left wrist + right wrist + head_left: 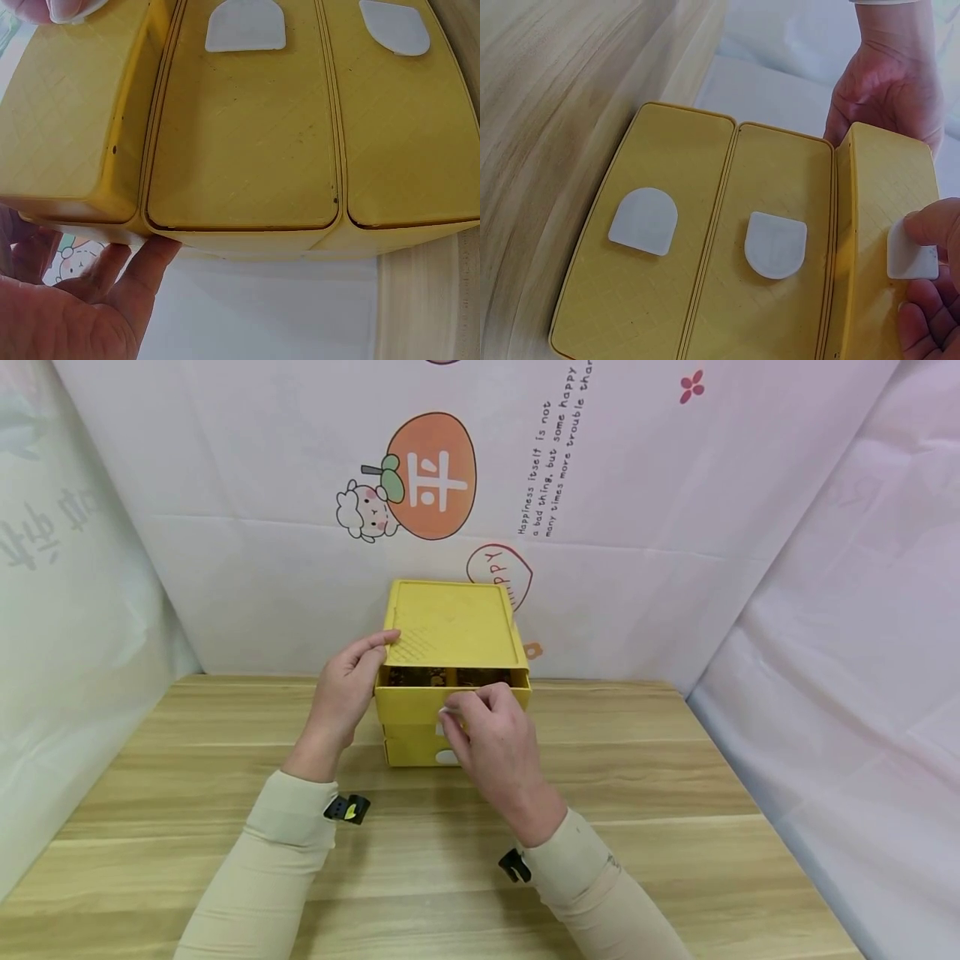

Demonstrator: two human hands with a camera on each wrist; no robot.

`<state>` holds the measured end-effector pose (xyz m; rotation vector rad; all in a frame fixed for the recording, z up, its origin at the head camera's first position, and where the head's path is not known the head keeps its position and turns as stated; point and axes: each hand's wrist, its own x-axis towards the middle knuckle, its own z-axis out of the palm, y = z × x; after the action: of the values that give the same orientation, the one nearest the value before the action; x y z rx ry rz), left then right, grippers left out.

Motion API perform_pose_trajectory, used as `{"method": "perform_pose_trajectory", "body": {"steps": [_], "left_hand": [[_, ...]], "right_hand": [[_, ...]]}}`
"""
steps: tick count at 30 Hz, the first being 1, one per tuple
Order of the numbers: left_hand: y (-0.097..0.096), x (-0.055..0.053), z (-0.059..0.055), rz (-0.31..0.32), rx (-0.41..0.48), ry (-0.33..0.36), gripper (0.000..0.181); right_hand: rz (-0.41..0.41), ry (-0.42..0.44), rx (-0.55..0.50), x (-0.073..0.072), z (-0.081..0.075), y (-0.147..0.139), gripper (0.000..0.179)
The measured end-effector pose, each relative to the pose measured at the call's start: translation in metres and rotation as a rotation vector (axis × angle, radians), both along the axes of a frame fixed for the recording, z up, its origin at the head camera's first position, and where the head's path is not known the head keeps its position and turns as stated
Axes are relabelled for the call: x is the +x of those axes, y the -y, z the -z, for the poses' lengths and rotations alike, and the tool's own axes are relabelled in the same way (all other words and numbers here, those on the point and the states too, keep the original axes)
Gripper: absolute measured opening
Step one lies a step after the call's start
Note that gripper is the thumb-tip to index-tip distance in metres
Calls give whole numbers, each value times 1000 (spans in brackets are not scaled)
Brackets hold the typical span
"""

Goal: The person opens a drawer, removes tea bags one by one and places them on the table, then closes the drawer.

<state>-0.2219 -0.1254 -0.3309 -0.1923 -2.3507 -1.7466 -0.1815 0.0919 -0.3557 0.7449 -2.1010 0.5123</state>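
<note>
A yellow three-drawer box (450, 622) stands at the back of the table. Its top drawer (405, 706) is pulled partway out, and dark, gold-flecked contents (417, 677) show inside on both sides of a divider. My right hand (495, 739) pinches the white tab handle (909, 259) on this drawer between thumb and fingers. On the box's left side rests my left hand (341, 689), one finger reaching over the top edge. Below, the middle drawer (780, 172) and bottom drawer (675, 157) sit closed, each with a white tab.
The wood-grain table (420, 877) extends in front and to both sides of the box. Close behind the box hangs a white printed cloth (285, 577), and more pale cloth (825, 693) hangs along the sides. Each wrist wears a black strap (348, 808).
</note>
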Motion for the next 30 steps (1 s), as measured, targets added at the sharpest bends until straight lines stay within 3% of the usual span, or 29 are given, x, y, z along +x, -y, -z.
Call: {"method": "perform_pose_trajectory", "body": {"steps": [30], "left_hand": [[-1,-2,2,8,13,-18,43]], "right_hand": [[-24,3,3,23,-2,-3,12]]}}
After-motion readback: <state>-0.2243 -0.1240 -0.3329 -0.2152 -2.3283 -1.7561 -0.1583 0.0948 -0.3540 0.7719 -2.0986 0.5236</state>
